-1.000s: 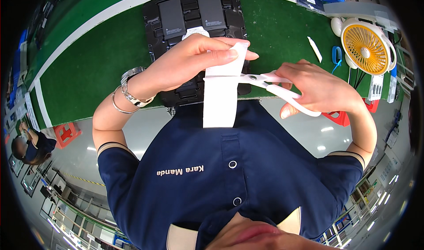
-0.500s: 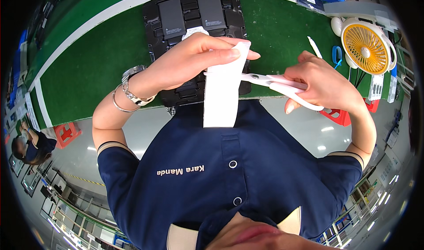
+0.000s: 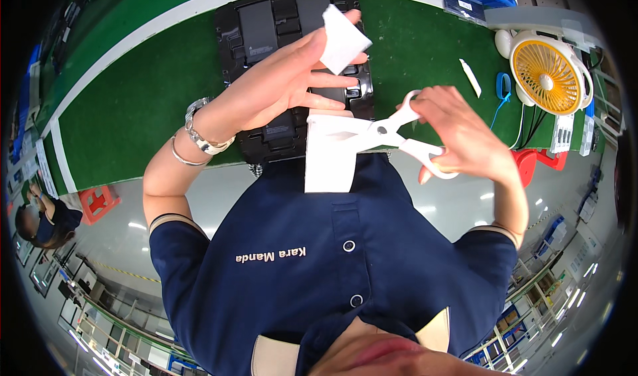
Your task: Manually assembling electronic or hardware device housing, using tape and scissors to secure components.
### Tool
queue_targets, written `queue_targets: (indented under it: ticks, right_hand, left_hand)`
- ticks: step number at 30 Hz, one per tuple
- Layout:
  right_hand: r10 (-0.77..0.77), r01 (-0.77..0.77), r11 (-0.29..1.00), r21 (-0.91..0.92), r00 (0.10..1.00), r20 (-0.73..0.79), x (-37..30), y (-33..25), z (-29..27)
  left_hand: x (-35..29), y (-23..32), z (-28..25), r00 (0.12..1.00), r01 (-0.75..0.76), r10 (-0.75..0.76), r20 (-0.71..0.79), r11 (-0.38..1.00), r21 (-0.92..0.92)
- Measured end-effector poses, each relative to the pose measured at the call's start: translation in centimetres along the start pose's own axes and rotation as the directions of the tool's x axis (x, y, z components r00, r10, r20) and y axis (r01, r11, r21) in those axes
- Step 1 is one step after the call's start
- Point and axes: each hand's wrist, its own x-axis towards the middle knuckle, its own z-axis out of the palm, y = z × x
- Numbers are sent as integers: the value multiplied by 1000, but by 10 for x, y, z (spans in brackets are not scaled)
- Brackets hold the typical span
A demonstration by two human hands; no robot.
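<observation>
Since the earlier frame, a white piece (image 3: 344, 40) is off the strip (image 3: 329, 166) and has risen with the left hand (image 3: 289, 77), which pinches it over the tray (image 3: 289, 25), other fingers spread. The right hand (image 3: 458, 126) grips the handles of the scissors (image 3: 382, 131), now opened wider. At the worktop (image 3: 159, 90)'s near edge, their long axis runs roughly along that edge, blades pointing left over the strip, whose length runs toward the person's chest.
</observation>
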Motion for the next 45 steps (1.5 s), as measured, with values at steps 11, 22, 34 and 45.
queue_targets:
  ticks: [11, 22, 34, 45]
  right_hand:
    - [283, -8, 612, 791, 936, -210, 15, -47, 99]
    - [253, 268, 727, 632, 751, -609, 32, -41, 51]
    - [105, -614, 715, -335, 567, -817, 254, 113, -111]
    - [-128, -545, 742, -391, 457, -880, 286, 213, -136]
  left_hand:
    - [-3, -4, 17, 984, -97, 158, -80, 859, 503]
    - [-16, -9, -22, 752, -270, 549, -365, 761, 589]
    - [-69, -25, 8, 646, -342, 642, -413, 727, 595]
    - [-76, -24, 19, 741, -243, 528, -414, 786, 568]
